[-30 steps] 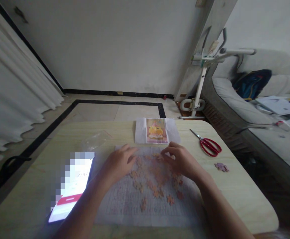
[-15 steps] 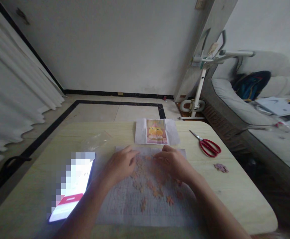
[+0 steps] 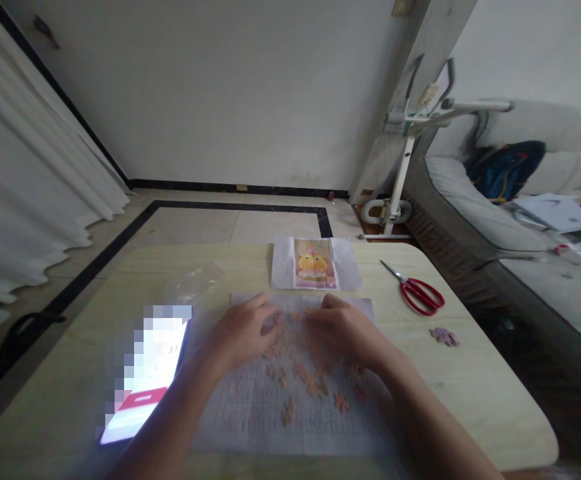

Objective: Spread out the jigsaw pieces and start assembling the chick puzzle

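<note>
Several small orange-pink puzzle pieces (image 3: 315, 383) lie loose on a white gridded sheet (image 3: 250, 413) in the middle of a pale wooden table (image 3: 490, 393). My left hand (image 3: 243, 333) rests palm down on the sheet's upper left part, fingers spread over the pieces. My right hand (image 3: 345, 330) rests palm down beside it, fingertips touching the pieces near the sheet's far edge. The two hands are close, nearly meeting. Neither hand visibly grips a piece. A reference picture (image 3: 314, 263) of a yellow figure lies just beyond the sheet.
A lit phone (image 3: 143, 380) lies at the left of the sheet. Red-handled scissors (image 3: 418, 293) and a small purple piece cluster (image 3: 444, 336) lie to the right. A clear plastic bag (image 3: 190, 283) sits at the back left. A sofa (image 3: 490, 213) stands right of the table.
My right hand has slid left toward my left hand, closing the gap between them over the pieces. My left hand has barely shifted.
</note>
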A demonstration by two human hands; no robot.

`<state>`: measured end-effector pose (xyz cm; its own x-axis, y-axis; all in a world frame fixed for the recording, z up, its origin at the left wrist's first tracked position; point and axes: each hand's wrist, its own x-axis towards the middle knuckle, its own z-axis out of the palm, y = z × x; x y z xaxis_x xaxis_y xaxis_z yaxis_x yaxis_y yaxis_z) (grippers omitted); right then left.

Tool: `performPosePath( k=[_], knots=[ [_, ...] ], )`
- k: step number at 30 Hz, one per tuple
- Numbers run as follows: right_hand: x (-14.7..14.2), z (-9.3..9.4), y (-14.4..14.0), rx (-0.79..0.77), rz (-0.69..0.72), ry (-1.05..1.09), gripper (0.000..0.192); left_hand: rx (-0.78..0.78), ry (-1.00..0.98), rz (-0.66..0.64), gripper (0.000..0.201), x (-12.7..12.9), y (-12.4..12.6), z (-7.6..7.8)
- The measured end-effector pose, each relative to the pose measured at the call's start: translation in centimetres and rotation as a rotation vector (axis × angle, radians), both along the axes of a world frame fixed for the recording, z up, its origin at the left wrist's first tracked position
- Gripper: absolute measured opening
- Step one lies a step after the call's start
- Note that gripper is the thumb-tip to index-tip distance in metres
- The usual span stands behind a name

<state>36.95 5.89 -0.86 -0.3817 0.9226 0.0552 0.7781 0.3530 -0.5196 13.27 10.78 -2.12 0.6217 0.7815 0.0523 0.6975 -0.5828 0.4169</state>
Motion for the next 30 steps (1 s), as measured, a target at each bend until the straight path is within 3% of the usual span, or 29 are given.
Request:
performPosePath(
  k=[7,14,22,27,30],
  knots=[
    [0.2,-0.6,0.3,0.018,-0.021,0.094,0.011,-0.041,-0.048,-0.007,0.02,0.1,-0.2,0.4],
    [0.2,-0.4,0.3,-0.018,-0.03,0.187,0.009,-0.16,-0.253,0.036,0.007,0.1,0.0,0.2],
    [0.0,-0.6,0.3,-0.006,-0.162,0.366,0.005,-0.319,-0.518,0.138,0.015,0.7,-0.2,-0.4],
    [0.0,-0.5,0.5,0.01,-0.195,0.465,0.018,-0.305,-0.608,0.136,0.014,1.4,-0.2,-1.2],
    [0.0,-0.6,0.8,-0.024,-0.229,0.508,0.013,-0.293,-0.641,0.148,0.017,1.6,-0.3,-1.1]
  ],
)
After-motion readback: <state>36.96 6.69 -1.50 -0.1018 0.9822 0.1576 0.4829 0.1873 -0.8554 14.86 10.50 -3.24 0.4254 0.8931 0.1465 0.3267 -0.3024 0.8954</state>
